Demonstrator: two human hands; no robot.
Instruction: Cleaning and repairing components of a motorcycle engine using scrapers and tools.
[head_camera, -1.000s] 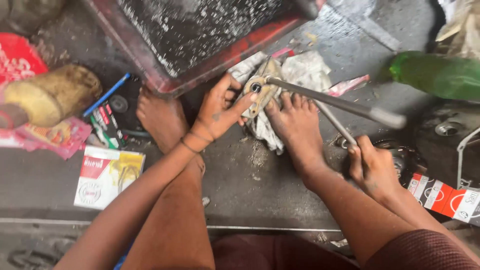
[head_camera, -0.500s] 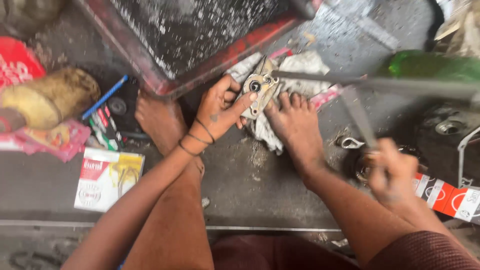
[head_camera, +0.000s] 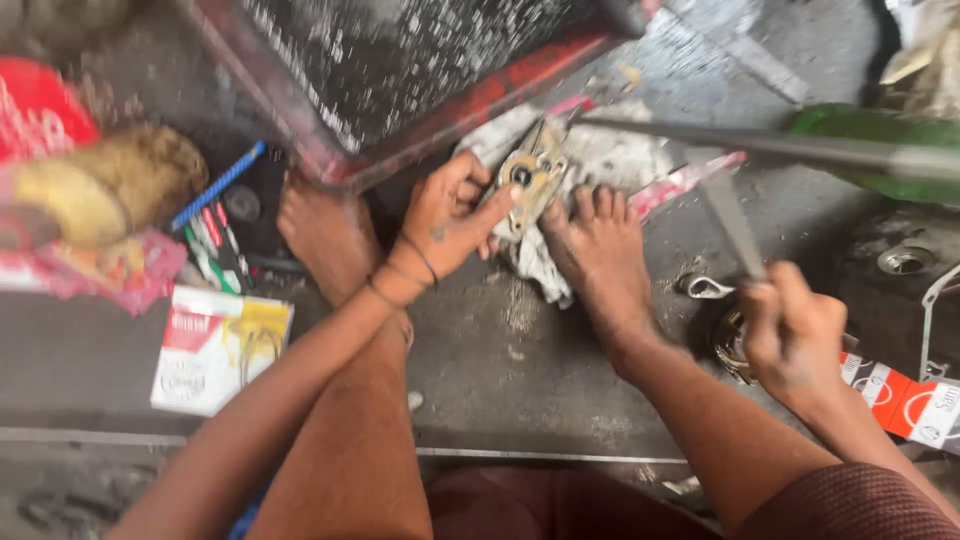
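Plate (head_camera: 532, 175) lies on rag (head_camera: 590, 160), pinched by left hand (head_camera: 450, 215); right hand (head_camera: 795, 335) fisted on tool (head_camera: 730, 215) nearby.

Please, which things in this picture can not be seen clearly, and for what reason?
Head view:
- Thin tool in the right hand: motion blur, its kind and tip unclear.
- Metal part held by the left hand: fingers and a foot cover its lower side.
- Green bottle: cut by the right edge, crossed by a blurred rod.
- Red-framed panel: cut by the top edge.

one head camera looks steeply down, close.
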